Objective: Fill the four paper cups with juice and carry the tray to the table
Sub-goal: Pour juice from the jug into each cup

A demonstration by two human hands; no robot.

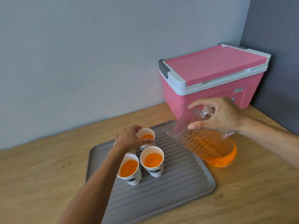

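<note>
l. hand [131,139] pinching rim of rear-right paper cup [146,131] on grey ribbed tray [178,183]. r. hand [221,117] curled round handle of measuring jug [208,147], tilted, spout pointing left at cups, body just right of tray. juice seen in three cups; fourth cup [131,152] mostly hidden under l. hand, fill n/k. likely next: spout over it.

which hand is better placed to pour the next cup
Right: the right hand grips the jug, its spout over the tray; the left hand is holding the far cup.
</note>
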